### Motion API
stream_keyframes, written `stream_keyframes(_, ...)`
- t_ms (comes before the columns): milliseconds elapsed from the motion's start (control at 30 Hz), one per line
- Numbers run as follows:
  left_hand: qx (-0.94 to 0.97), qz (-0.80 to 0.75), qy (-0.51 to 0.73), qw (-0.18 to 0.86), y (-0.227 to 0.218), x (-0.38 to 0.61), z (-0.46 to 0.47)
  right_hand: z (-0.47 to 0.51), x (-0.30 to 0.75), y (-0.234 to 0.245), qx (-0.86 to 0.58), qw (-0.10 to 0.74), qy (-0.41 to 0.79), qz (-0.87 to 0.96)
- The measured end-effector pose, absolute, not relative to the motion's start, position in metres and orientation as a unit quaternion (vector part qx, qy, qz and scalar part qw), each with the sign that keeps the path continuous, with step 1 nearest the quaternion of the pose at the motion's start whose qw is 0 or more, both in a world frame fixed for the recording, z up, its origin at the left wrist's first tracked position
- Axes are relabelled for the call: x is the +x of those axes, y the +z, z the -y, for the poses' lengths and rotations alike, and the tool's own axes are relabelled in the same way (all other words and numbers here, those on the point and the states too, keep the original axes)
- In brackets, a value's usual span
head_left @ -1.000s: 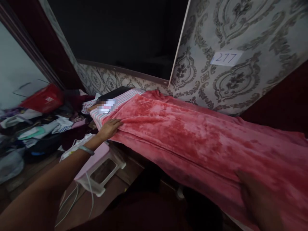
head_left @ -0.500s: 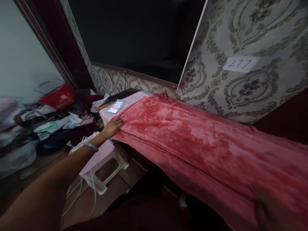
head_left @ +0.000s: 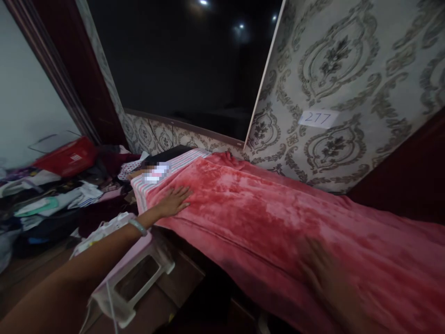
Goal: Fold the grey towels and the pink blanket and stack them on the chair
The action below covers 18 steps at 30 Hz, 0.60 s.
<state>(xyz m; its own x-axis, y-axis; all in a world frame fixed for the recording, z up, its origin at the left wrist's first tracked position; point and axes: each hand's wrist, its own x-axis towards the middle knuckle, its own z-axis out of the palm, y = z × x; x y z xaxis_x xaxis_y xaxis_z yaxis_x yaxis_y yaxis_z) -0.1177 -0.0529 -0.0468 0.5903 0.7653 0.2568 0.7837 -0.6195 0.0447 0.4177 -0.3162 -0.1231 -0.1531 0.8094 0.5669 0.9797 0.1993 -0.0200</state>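
2 changes show on the red blanket (head_left: 239,204) below the screen (head_left: 187,69): the left hand (head_left: 173,202), fingers spread apart, and right hand (head_left: 320,264), fingers too blurred to tell, have slid inward, suggesting smoothing.

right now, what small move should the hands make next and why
Perhaps slide the left hand, fingers spread on the plush red-pink blanket, lightly along the long fold line on its near side: that line runs from beside this hand toward the blurred right hand.
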Motion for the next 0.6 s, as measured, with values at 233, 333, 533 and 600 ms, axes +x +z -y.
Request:
stream_keyframes(233, -0.876, 0.442, -0.190, -0.030, -0.029, -0.116, 0.007, 0.312, 0.402, -0.140, -0.584, 0.191, -0.180, 0.768)
stream_keyframes(333, -0.827, 0.522, -0.207, -0.027, -0.008, -0.098, -0.039, 0.298, 0.406, -0.133, -0.597, 0.184, -0.118, 0.772)
stream_keyframes(533, -0.805, 0.569, -0.168, 0.007, 0.000, -0.052, -0.126, 0.240, 0.363, -0.112, -0.568, 0.173, -0.082, 0.801)
stream_keyframes(600, -0.816, 0.560, -0.144, 0.013, -0.004, -0.037, -0.145, 0.225, 0.345, -0.102, -0.534, 0.155, -0.050, 0.830)
